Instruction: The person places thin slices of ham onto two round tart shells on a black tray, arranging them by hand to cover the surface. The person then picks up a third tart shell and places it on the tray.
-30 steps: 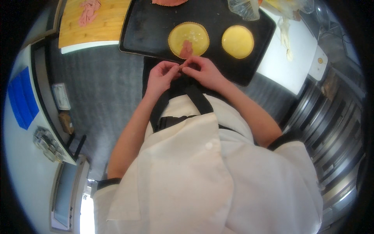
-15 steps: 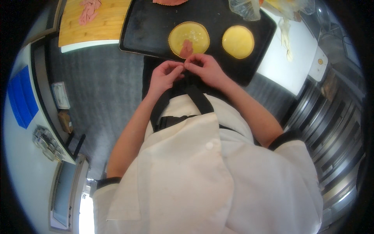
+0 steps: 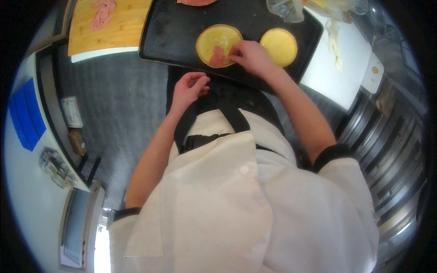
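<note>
My right hand [image 3: 256, 58] reaches over the black baking tray, fingertips pinched together at the right side of a round tart shell [image 3: 213, 32] with a crimped edge. A piece of pink sliced ham [image 3: 218, 57] lies in that shell, close to those fingertips. Whatever the pinch holds is too small to make out. My left hand [image 3: 190, 91] hangs just off the tray's near edge, fingers curled with the thumb against them, and its contents are hidden. Right of my right hand sits a second tart shell [image 3: 279, 48], pale yellow inside.
The black baking tray [image 3: 177, 32] spans the worktop, with another ham-topped tart [image 3: 198, 2] at its far edge. A wooden board [image 3: 123, 27] with a heap of ham [image 3: 104, 12] stands left. Clear plastic bags [image 3: 286, 10] and a white board [image 3: 334, 84] are at the right.
My hands have parted. The right one has moved up and right from the tray's near edge to the tart shell; the left has stayed low, shifting only slightly.
</note>
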The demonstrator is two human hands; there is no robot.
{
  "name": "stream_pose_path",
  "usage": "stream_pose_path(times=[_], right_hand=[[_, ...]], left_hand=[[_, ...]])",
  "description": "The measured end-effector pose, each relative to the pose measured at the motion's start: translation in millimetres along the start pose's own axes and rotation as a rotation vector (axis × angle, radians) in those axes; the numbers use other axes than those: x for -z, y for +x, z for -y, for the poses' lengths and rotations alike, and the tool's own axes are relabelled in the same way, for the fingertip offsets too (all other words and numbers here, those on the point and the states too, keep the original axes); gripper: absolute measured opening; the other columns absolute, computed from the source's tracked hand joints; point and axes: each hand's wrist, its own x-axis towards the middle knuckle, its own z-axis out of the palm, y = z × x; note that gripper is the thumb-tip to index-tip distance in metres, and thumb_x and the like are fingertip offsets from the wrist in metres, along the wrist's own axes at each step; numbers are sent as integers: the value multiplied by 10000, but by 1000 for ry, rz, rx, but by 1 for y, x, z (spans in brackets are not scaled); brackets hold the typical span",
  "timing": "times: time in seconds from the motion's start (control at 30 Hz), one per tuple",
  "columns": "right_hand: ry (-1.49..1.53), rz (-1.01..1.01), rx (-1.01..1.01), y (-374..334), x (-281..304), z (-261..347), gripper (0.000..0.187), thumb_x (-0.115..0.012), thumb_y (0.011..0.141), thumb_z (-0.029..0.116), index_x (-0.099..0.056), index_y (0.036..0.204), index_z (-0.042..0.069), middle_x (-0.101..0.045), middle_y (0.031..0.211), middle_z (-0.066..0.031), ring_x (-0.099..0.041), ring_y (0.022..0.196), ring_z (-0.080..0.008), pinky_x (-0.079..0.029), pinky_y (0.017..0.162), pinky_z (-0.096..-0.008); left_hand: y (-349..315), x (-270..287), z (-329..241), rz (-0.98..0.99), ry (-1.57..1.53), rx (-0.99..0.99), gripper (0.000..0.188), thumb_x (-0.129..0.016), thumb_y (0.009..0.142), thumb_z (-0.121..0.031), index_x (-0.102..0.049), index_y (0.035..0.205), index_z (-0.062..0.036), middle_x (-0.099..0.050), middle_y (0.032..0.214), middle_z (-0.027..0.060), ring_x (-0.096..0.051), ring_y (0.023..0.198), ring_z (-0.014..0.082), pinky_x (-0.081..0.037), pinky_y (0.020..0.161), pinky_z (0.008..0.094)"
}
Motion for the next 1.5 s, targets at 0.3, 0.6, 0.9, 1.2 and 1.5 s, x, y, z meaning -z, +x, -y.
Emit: stream_pose_path(times=[0.3,0.6,0.9,1.2,1.5], right_hand=[[-301,-107,129,18,2,2,175,-737,873,270,-744,917,101,-735,894,-84,-708,899,-290,-532,847,-430],[-323,-20,17,28,8,8,234,-735,879,355,-763,954,135,-752,913,-78,-718,923,-289,-553,826,-439],[-114,-215,-278,5,26,12,337,-698,913,444,-731,927,109,-734,883,-117,-719,862,-330,-570,740,-452],[115,7,-482,-90,-4,10,425,-656,943,490,-733,911,73,-733,901,-160,-716,879,-348,-571,761,-480],[-16,-27,-740,-131,-71,30,292,-659,912,351,-730,991,79,-743,979,-164,-709,943,-387,-574,782,-508]], left_hand=[[-4,3,0,-14,34,4,302,-731,981,-203,-637,1209,-28,-733,1087,79,-703,864,138,-603,757,289],[-2,7,3,2,57,-11,313,-733,979,-205,-633,1213,-22,-732,1083,84,-702,861,137,-604,746,286],[-15,39,4,-19,148,-127,323,-723,988,-210,-635,1232,-18,-729,1107,98,-709,927,168,-597,793,290],[-86,114,-53,-327,309,-106,266,-668,1017,-252,-644,1187,-49,-717,1081,73,-666,902,146,-554,789,293],[-46,194,-129,-376,250,-209,253,-657,1018,-245,-648,1221,-94,-701,1104,45,-656,934,167,-558,798,324]])
